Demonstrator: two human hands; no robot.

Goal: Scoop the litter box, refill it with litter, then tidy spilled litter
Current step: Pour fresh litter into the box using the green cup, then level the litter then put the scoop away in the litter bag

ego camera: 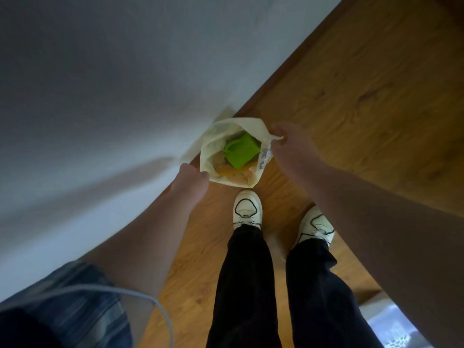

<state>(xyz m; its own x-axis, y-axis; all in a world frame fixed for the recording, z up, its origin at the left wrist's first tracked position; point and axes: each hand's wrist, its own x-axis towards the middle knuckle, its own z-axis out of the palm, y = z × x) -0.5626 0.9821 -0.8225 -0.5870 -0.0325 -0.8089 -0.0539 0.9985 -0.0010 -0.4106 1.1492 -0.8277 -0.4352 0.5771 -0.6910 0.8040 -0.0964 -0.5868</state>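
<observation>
A pale plastic bag [218, 131] stands open on the wooden floor against the white wall. Inside it lies a bright green plastic piece [242, 150] on top of yellowish, pale contents. My left hand [192, 180] pinches the bag's near left rim. My right hand [288, 144] pinches the bag's right rim, pulling a corner of the plastic outward. Between the two hands the bag's mouth is held wide. No litter box is in view.
The white wall [113, 84] fills the left and a dark skirting board [296, 59] runs along it. My two white shoes [247, 208] stand just behind the bag on the wooden floor [364, 84]. A grey cable [150, 305] hangs at the lower left.
</observation>
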